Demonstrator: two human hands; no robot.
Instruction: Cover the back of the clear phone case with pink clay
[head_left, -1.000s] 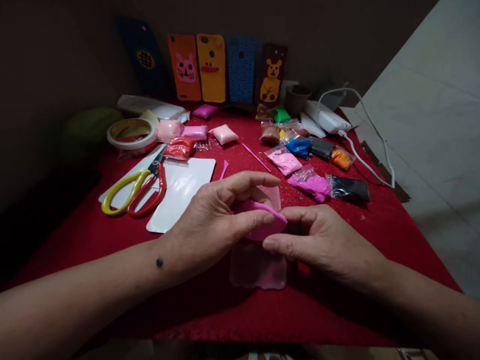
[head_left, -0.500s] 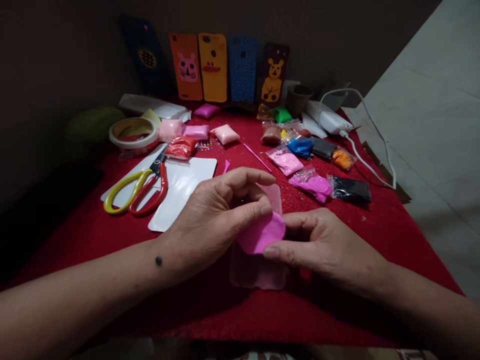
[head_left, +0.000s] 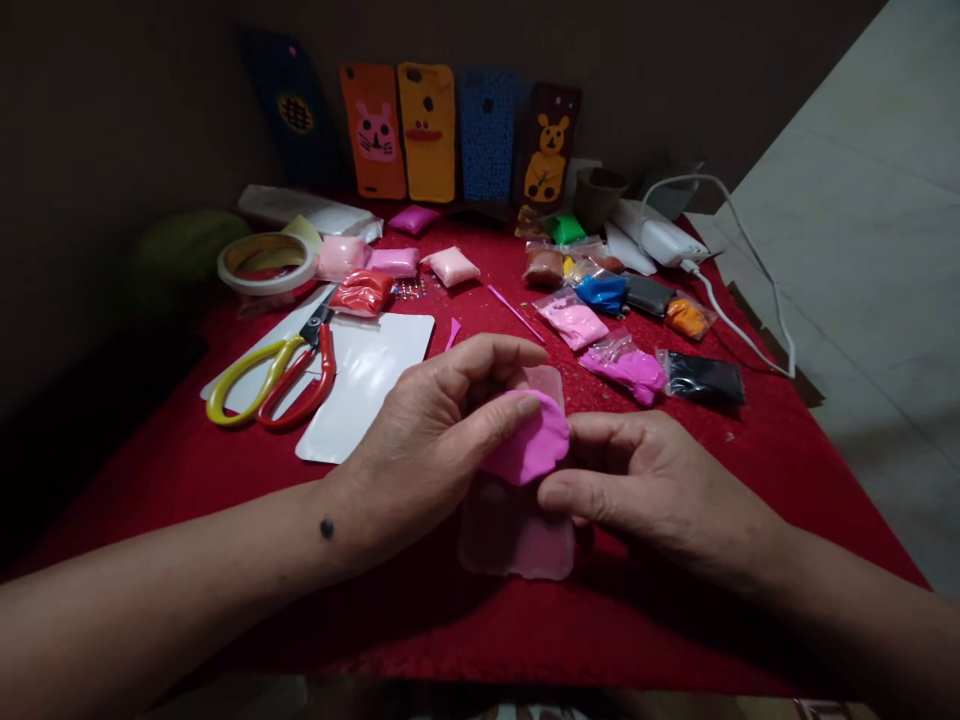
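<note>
Both my left hand [head_left: 431, 440] and right hand [head_left: 660, 485] pinch the pink clay [head_left: 529, 445]; the clear phone case [head_left: 517, 530] lies under it.

flattened pink clay [head_left: 529, 450], pinched between both hands above clear phone case [head_left: 517, 540]

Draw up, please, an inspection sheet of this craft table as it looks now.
Surface: red cloth, crowded toward the back.
Job's things: flattened pink clay held above a clear phone case that lies flat.
Clutter: scissors on a white sheet, tape roll, bagged clay in many colours, decorated phone cases standing at the back.
Grippers: left hand and right hand both pinch the pink clay.
Cables: white cable loops from a white device along the right edge.
Surroundings: dark wall behind, pale floor to the right; no other person seen.
</note>
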